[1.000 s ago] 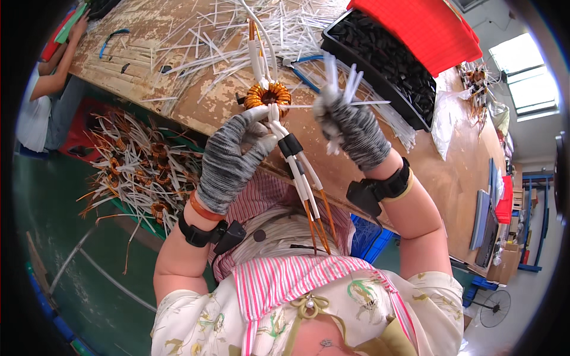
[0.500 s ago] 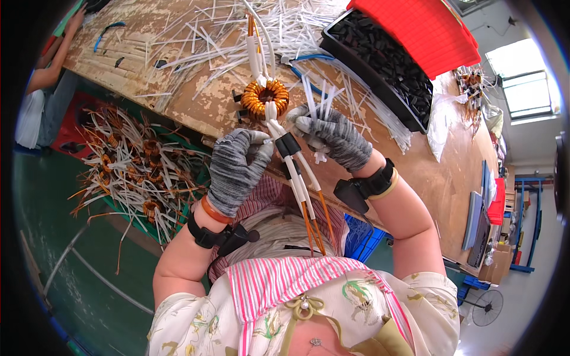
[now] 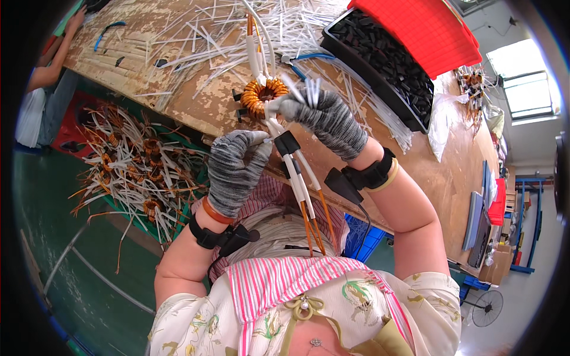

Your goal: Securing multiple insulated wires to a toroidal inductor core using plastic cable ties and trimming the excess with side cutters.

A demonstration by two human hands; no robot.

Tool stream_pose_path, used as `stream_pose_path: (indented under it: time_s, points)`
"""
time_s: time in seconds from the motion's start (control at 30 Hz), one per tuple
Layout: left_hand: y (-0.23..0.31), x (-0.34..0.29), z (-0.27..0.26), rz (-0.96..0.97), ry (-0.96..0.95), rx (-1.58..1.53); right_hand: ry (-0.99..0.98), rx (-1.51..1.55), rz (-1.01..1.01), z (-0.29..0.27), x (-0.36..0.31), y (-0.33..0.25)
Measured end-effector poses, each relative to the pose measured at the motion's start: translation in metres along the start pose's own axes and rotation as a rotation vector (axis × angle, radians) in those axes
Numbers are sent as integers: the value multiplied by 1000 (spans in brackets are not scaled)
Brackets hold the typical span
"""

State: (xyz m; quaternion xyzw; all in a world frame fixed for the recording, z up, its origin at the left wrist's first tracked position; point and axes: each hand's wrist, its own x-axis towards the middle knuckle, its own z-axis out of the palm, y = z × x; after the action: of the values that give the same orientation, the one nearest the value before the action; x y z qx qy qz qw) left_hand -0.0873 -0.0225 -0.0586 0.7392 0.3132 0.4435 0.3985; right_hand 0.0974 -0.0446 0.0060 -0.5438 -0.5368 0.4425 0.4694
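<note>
A toroidal coil (image 3: 256, 98) wound with copper wire lies near the table's front edge. White-sleeved leads (image 3: 297, 178) run from it toward me, with bare orange wire ends and a black sleeve (image 3: 287, 143) around them. My left hand (image 3: 233, 172), in a grey knit glove, is closed in a pinch beside the leads; a small white tie end shows at its fingertips. My right hand (image 3: 329, 123), gloved alike, is closed around several white cable ties (image 3: 311, 92) pointing up. Its thumb and forefinger are at the leads just below the coil, hiding part of them.
Loose white ties (image 3: 205, 35) are strewn over the worn table (image 3: 178, 101). A black bin (image 3: 380, 89) of small black pieces stands at the right with a red bin (image 3: 415, 32) behind. More coils (image 3: 148, 160) fill a green crate at lower left. Another person's arm (image 3: 53, 56) shows at far left.
My right hand has moved left and slightly up, its fingertips now over the leads by the coil, and the ties in it have tilted. My left hand has barely moved.
</note>
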Motion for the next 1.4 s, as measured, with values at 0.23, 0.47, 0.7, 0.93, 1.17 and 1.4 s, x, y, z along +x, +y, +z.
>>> stream_pose_path:
  time_s: [0.23,0.47,0.7,0.93,1.17,1.4]
  points:
    - [4,-3,-3,-98,-33,-60,-162,-339,20,-6,2,0]
    - [1,-3,0,-48,18,-67,-212,-522,81,-4,6,-8]
    - [-1,-1,-1,-15,-3,-74,-173,-517,127,-3,5,-5]
    - [-1,-4,-1,-2,35,-41,-153,-556,60,-4,5,-4]
    - [-3,-2,-2,-119,-9,-110,-133,-368,121,0,6,-5]
    - [-5,-2,-4,-48,4,-63,-132,-416,103,2,4,-6]
